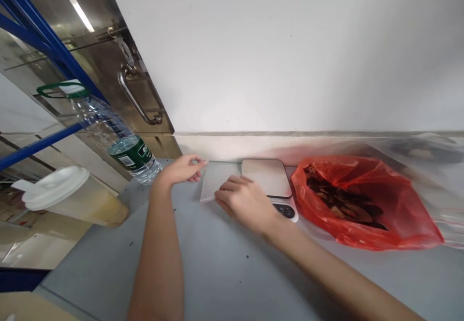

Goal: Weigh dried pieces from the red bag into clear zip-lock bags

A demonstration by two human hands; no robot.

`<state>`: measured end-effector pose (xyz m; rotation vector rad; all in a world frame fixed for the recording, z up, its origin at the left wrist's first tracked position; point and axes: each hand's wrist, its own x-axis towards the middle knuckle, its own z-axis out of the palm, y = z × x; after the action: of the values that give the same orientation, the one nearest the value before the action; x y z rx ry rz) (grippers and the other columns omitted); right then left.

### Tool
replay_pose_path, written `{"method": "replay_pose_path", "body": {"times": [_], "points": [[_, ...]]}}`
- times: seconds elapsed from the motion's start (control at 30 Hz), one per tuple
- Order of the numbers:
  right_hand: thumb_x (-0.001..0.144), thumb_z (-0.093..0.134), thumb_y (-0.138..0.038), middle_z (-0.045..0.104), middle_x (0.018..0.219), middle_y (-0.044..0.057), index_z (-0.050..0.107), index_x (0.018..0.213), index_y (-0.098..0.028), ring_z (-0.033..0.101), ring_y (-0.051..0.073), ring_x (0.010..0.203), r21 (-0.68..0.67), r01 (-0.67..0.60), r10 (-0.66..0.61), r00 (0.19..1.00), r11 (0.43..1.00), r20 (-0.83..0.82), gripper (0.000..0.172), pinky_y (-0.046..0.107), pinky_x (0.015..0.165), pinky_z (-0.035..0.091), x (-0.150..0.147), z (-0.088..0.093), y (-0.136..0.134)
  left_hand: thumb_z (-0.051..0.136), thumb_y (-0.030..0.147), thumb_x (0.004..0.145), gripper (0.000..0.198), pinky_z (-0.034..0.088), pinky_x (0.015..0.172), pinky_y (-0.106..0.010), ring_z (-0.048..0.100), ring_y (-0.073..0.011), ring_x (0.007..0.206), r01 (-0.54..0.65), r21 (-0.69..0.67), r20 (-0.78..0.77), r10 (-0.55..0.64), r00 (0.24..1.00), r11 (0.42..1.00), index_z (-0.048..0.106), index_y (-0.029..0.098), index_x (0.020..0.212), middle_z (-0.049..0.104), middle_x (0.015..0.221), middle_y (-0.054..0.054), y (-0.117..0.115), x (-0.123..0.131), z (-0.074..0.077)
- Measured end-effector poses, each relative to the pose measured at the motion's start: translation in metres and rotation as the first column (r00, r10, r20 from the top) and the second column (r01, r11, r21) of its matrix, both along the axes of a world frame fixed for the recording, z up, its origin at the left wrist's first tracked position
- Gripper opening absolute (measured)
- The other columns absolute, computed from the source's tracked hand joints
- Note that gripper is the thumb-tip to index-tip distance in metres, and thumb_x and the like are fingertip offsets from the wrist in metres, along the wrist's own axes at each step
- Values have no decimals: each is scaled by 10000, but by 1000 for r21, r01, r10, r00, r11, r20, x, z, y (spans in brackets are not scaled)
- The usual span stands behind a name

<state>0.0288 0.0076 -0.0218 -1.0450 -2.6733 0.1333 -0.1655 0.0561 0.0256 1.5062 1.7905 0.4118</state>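
Note:
A flat white sheet or small clear bag [213, 178] lies on the grey table [224, 272] left of a small kitchen scale [268, 178]. My left hand [183, 168] pinches the sheet's far left corner with curled fingers. My right hand [244, 202] rests on its near right edge, fingers curled down on it, partly covering the scale's button panel [286, 210]. The scale's steel plate has nothing on it.
A red plastic bag [362, 200] holding dark brown dried pieces lies right of the scale, with clear zip bags [435, 166] behind it. A water bottle [119, 139] and a lidded cup [68, 197] stand at the left. A white wall runs behind.

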Motion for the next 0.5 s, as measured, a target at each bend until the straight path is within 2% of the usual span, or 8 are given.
{"method": "replay_pose_path", "body": {"times": [0.1,0.2,0.27,0.37,0.43,0.5], "points": [[1002,620,-191,798,1013,112,789,955,-154,691,259,1033,-100,-1,10,996,995,93,179,354,817,495,-18,-14,-10,743,436,755,375,520,668,-266,693,-199,700,188,-93,6,-189,982,978,691,204,1045,674,683,8,5,2,-13],[998,631,-237,787,1119,121,769,1082,-147,679,279,1120,-181,-43,50,998,983,35,185,383,898,506,-14,-21,-15,716,361,735,574,496,619,-256,654,-188,605,250,-112,-27,-255,967,962,688,204,1286,621,587,53,10,7,-25],[987,641,-224,777,1193,119,757,1144,-154,671,275,1178,-268,-147,137,989,952,-58,207,381,963,502,-3,-18,-18,680,348,749,605,479,595,-252,613,-176,537,259,-82,-60,-264,963,962,680,221,1341,581,552,76,12,10,-31],[967,663,-221,751,1306,92,756,1211,-201,678,263,1217,-371,-288,218,951,883,-221,262,353,998,508,25,1,-22,656,375,770,556,464,578,-255,565,-169,479,249,-21,-105,-250,963,968,712,246,1308,561,541,84,13,13,-34],[992,617,-283,786,1191,69,771,1179,-241,740,237,1006,-411,-190,80,960,892,-269,245,328,841,546,50,18,-24,666,388,762,541,467,581,-259,570,-178,477,249,3,-129,-246,961,969,734,239,1278,560,533,81,12,14,-31],[988,584,-327,781,843,32,794,953,-254,697,207,704,-406,-29,-78,967,914,-244,225,310,636,499,81,33,-24,683,392,749,548,478,605,-259,609,-197,522,253,32,-143,-246,959,967,743,239,1272,575,538,72,10,18,-24]]}}
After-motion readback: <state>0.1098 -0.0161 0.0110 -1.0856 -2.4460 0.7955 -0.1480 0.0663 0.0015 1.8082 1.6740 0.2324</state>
